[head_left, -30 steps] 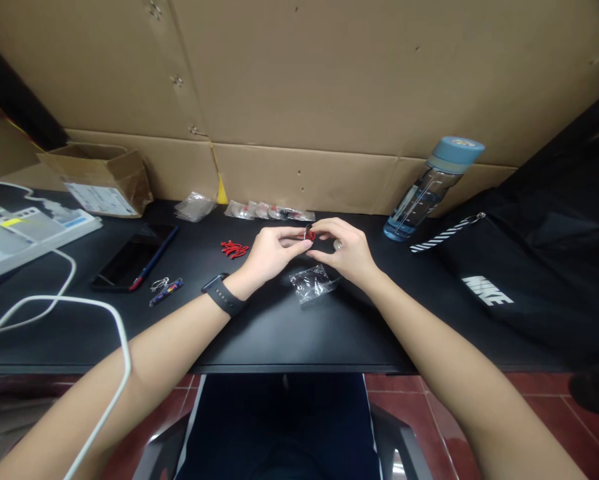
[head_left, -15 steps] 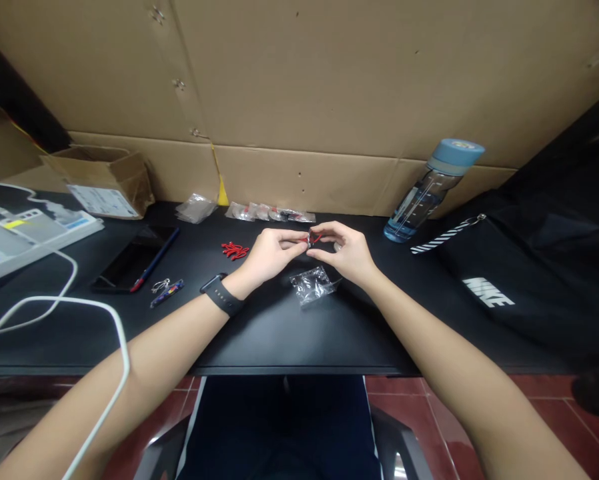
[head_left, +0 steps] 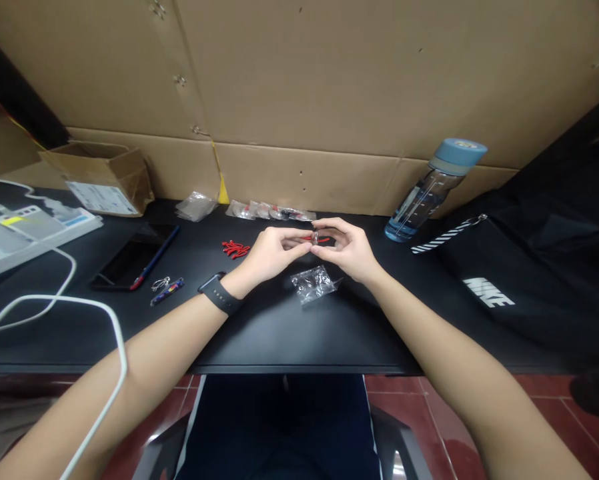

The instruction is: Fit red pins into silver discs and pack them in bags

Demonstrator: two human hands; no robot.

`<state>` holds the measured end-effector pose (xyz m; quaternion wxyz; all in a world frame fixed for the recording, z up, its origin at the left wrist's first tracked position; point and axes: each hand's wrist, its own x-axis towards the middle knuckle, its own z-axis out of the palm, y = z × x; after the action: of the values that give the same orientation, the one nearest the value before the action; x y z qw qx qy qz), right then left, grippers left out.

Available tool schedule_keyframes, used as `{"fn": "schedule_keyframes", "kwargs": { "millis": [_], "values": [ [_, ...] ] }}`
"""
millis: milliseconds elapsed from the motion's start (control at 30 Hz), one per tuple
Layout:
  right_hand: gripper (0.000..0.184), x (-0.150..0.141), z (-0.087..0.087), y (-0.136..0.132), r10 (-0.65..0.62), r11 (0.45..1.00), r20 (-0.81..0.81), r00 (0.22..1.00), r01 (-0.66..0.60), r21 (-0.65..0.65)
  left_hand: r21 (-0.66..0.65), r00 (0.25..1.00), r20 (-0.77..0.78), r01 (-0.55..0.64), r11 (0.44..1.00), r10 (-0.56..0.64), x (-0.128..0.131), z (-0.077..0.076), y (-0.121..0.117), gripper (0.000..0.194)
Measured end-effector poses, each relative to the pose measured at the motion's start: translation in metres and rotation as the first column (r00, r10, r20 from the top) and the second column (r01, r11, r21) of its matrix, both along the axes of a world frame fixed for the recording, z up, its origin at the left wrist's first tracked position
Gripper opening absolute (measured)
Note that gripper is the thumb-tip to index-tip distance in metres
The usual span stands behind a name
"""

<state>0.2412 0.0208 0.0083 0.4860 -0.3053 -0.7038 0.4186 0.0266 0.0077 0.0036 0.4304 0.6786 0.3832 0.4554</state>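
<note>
My left hand, with a black watch on the wrist, and my right hand meet fingertip to fingertip above the black table. Pinched between them is a small metal split ring with a thin red cord at it. Fingers partly hide both, so how the cord passes through the ring does not show clearly. An opened clear plastic bag lies just below the hands. Several red cords form a small pile left of my left hand.
Packed clear bags line the back, beside flat bags. Leftward are a cardboard box, phone, keychain and power strip. A white cable crosses my left forearm. A bottle and black bag stand right.
The ring has turned and shows more plainly between the fingertips. Both hands have shifted very slightly, and the red cord now points rightward beneath the right fingers.
</note>
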Motion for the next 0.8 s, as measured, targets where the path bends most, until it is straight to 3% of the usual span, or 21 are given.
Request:
{"fn": "schedule_keyframes", "kwargs": {
  "millis": [167,300,400,467,533,633,800],
  "values": [
    [0.045,0.001,0.002,0.001,-0.043,0.996,0.005,0.999,0.043,0.081,0.029,0.997,-0.044,0.058,0.998,-0.057,0.0,0.002,-0.001,0.048],
    [0.041,0.006,0.009,0.001,-0.051,0.997,0.022,0.998,0.049,0.06,0.197,0.963,-0.267,0.013,0.98,0.041,-0.01,0.011,-0.004,0.039],
    [0.039,0.013,0.015,0.002,-0.042,0.998,0.061,0.997,0.038,0.054,0.302,0.866,-0.499,0.212,0.929,-0.036,-0.018,0.016,-0.004,0.026],
    [0.038,0.018,0.018,0.003,-0.037,0.997,0.098,0.995,0.03,0.073,0.27,0.771,-0.618,0.392,0.879,-0.154,-0.02,0.015,-0.003,0.025],
    [0.037,0.021,0.02,0.003,-0.036,0.994,0.126,0.991,0.023,0.104,0.23,0.691,-0.694,0.476,0.849,-0.2,-0.021,0.012,-0.002,0.029],
    [0.037,0.021,0.022,0.002,-0.023,0.99,0.169,0.985,-0.002,0.144,0.227,0.633,-0.76,0.471,0.852,-0.147,-0.02,0.006,-0.002,0.03],
    [0.036,0.018,0.026,-0.005,-0.029,0.98,0.231,0.973,-0.017,0.196,0.357,0.57,-0.814,0.342,0.869,0.11,-0.021,0.005,-0.006,0.027]
  ]
}}
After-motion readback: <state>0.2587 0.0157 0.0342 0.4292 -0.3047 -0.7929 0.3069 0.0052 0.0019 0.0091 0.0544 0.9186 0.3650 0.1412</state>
